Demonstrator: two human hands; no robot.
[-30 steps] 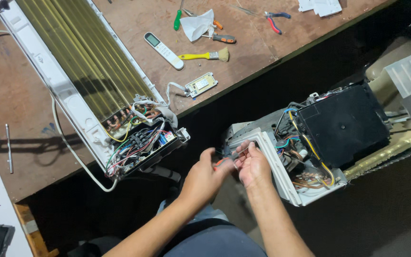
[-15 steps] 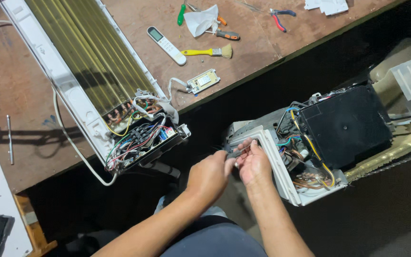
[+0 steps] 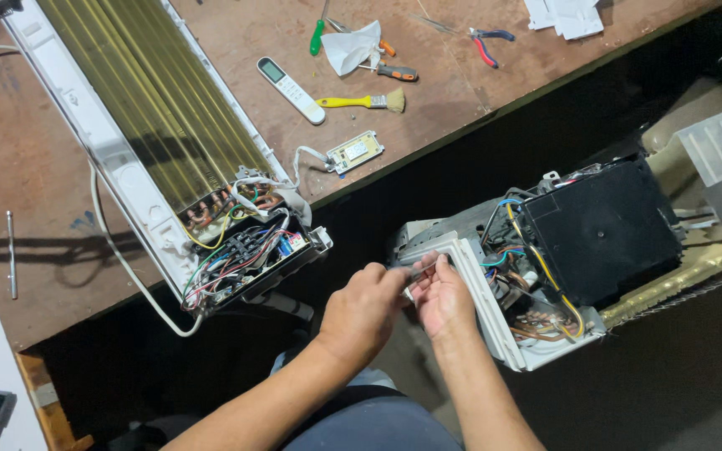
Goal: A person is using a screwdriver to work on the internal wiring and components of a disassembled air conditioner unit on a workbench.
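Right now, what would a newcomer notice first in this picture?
Two hands, left hand and right hand, meet at the white frame of an opened unit with a black box and coloured wires. On the brown workbench lies a long unit with brass-coloured fins.

Remote screen (image 3: 272, 71): small greenish-grey rectangle at the far end of a slim white remote control (image 3: 292, 90), lying on the brown workbench (image 3: 236, 33) right of the opened air-conditioner unit
Display board (image 3: 354, 152): small cream rectangular panel with a pale window, near the bench's edge, wired to the unit
White packet (image 3: 566, 14): flat white pieces at the far right of the bench, partly cut off
Labels: none legible
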